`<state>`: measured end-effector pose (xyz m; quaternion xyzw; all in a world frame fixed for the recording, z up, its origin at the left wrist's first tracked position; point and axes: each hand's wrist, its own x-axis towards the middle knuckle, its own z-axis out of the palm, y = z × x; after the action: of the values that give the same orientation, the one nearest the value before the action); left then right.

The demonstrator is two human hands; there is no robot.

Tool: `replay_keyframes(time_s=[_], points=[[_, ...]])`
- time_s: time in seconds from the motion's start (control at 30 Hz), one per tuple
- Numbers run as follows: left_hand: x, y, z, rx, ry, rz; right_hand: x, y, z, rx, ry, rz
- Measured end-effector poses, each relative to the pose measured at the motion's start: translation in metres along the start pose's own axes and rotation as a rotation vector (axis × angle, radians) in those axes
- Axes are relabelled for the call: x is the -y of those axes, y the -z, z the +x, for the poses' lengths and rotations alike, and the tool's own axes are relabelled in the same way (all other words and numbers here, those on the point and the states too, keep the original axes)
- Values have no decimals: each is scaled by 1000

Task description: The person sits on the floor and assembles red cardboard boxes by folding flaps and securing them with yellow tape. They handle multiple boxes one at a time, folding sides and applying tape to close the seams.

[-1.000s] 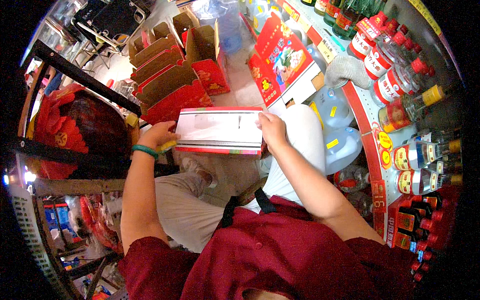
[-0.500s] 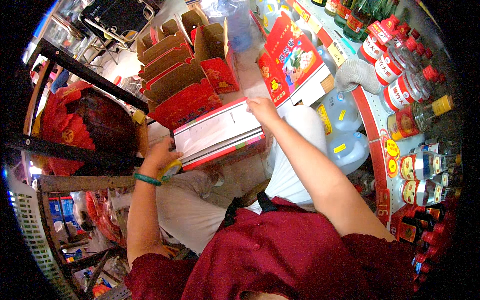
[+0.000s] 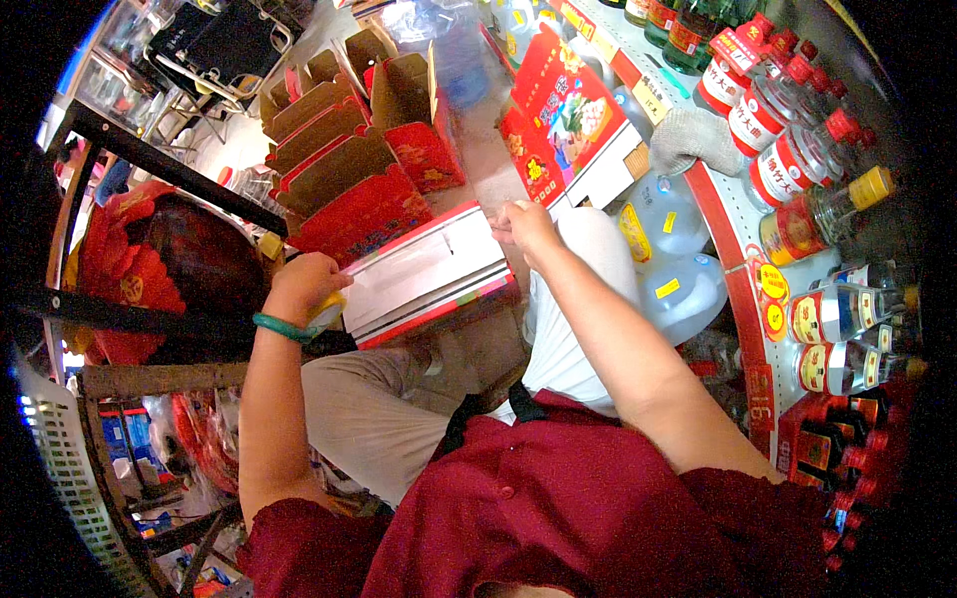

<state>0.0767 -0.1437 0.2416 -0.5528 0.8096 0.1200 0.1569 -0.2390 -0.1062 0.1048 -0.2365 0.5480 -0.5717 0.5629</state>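
A long red-and-white carton [image 3: 429, 271] lies white face up in front of me. My left hand [image 3: 307, 287] is closed at its left end, around a yellow-edged roll that looks like tape [image 3: 329, 312], mostly hidden by the palm. At the carton's right end my right hand [image 3: 525, 234] is closed, with fingertips on its edge; whether a tape end is pinched there is too small to see. Beyond the carton stand several open red cardboard boxes [image 3: 349, 204], brown inside. To the right, a printed red box [image 3: 568, 120] leans near my knee.
Shelving [image 3: 733, 239] with several glass bottles [image 3: 783, 169] runs along my right; a grey glove [image 3: 693, 140] lies on its edge. Large clear plastic jugs [image 3: 678, 294] stand below it. A dark metal frame [image 3: 169, 169] and a wooden rail [image 3: 159, 377] border my left.
My left hand has risen slightly off the carton's left end, with the roll. My right hand's fingers have curled more at the right end. The whole view has shifted a little.
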Motion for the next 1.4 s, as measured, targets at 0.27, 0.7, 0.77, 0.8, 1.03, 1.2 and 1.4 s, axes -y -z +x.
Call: replay_keyframes(time_s=[0.27, 0.7, 0.77, 0.8, 1.03, 1.2, 1.4], points=[[-9, -3, 17, 185, 91, -114, -2, 9, -5, -75, -159, -86], [4, -23, 27, 162, 19, -185, -86, 30, 48, -74, 105, -553], [2, -22, 24, 173, 51, -204, -78, 27, 38, -86, 157, -621], [4, -24, 25, 182, 56, -214, -75, 26, 36, -80, 145, -598], [3, -20, 28, 249, 90, -237, -53, 19, 16, -73, 189, -715], [18, -32, 27, 178, 29, -280, -68, 22, 27, -30, 153, -888], [19, -26, 26, 131, 17, -224, -78, 31, 34, -139, 209, -1059]])
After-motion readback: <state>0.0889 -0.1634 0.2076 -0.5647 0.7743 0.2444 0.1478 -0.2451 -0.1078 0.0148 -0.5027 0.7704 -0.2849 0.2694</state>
